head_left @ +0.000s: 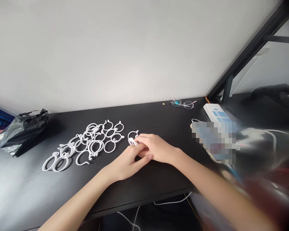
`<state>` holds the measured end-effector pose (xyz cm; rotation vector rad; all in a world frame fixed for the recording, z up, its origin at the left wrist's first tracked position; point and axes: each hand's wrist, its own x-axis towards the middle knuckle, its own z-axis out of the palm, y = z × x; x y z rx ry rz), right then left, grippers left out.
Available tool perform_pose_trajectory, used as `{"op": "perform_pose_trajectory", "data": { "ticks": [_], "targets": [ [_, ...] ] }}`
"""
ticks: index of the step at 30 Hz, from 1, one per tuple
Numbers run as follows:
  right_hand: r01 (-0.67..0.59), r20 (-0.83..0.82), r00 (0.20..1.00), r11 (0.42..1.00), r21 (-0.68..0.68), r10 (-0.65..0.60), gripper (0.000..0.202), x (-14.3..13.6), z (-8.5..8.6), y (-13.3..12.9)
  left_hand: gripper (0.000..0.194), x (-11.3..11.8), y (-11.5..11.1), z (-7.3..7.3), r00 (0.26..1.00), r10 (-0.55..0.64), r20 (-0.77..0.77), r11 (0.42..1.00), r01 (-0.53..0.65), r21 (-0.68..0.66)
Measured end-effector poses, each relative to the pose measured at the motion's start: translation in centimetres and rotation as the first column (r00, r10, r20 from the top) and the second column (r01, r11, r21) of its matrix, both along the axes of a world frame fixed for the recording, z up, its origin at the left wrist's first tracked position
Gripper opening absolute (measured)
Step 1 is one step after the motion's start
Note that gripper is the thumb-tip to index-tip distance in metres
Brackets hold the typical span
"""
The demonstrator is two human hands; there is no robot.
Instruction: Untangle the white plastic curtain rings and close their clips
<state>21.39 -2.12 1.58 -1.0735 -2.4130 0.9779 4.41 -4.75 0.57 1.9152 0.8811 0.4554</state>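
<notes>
My left hand (128, 160) and my right hand (155, 147) meet above the black desk, with their fingers closed together. Between the fingertips are white shower curtain rings (132, 141), mostly covered by the hands. Another ring shape (133, 133) shows just behind them; whether it is held or lies on the desk I cannot tell. To the left of my hands spreads a loose pile of white plastic shower curtain rings (95, 147), several of them overlapping, with small knobs at their ends.
A black plastic bag (26, 131) sits at the desk's left end. Wire-framed glasses (183, 103) lie near the wall. At the right are a white power strip (216, 112), a blurred-out flat object (213, 141) and clear plastic wrapping (262, 147). White cables (173, 202) hang below the desk's front edge (144, 205).
</notes>
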Motion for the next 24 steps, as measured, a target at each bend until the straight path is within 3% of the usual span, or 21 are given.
{"op": "perform_pose_trajectory", "data": {
  "ticks": [24],
  "targets": [
    [0.006,0.003,1.0,1.0,0.022,-0.006,0.015,-0.04,-0.18,-0.08,0.026,0.17,-0.07,0.27,1.0,0.006,0.008,0.999,-0.006,0.035]
  ]
}}
